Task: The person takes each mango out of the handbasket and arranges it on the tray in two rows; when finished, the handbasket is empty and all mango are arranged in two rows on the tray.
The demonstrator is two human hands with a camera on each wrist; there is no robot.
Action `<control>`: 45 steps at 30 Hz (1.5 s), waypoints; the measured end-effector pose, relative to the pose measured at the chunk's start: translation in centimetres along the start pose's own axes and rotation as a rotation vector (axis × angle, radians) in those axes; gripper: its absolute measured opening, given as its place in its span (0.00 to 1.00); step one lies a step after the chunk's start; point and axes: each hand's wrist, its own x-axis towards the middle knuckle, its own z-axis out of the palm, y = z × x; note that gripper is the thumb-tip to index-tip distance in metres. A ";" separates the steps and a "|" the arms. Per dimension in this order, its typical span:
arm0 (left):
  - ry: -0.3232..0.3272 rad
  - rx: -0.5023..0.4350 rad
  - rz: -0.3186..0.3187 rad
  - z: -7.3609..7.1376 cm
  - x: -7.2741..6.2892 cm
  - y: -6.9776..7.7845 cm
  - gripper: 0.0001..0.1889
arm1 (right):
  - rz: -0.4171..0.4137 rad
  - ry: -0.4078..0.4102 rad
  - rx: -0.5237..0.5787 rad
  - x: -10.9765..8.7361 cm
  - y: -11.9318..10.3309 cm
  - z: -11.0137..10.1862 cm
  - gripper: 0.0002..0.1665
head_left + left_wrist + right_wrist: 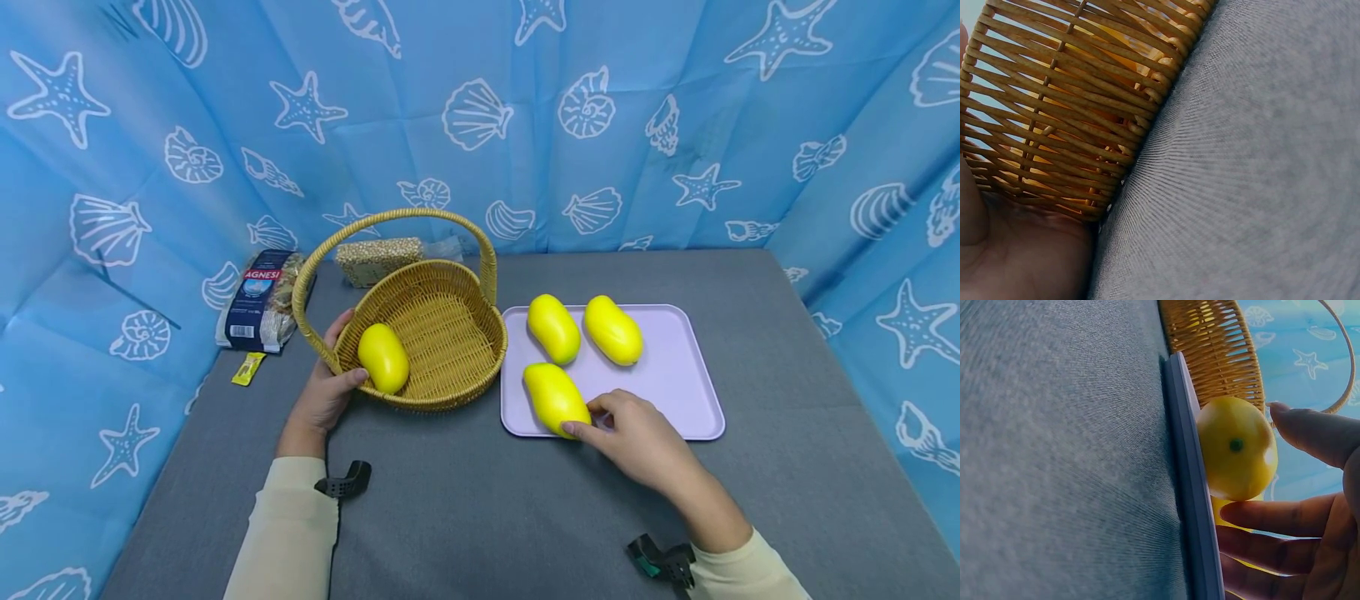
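Note:
A wicker basket (450, 367) with a tall arched handle stands left of centre, one yellow mango (384, 358) inside it. My left hand (324, 392) grips its left side, thumb over the rim; in the left wrist view the palm (1029, 256) lies against the woven wall (1054, 112). On a lilac tray (675, 375) lie three more mangoes. My right hand (637, 437) holds the nearest mango (555, 400) by its near end, between thumb and fingers. In the right wrist view that mango (1235, 450) still rests on the tray, thumb and forefinger on opposite sides.
Two other mangoes (553, 329) (613, 331) lie at the tray's far side. Behind the basket is a clear pack of pale grains or beans (378, 258). An Agnesi pasta bag (258, 300) and a small yellow sachet (248, 368) lie at the left. A blue curtain (480, 117) encloses the grey table.

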 end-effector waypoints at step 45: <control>0.004 -0.002 0.012 0.0 -0.1 0.0 0.51 | 0.030 0.068 -0.052 -0.7 -0.5 0.9 0.32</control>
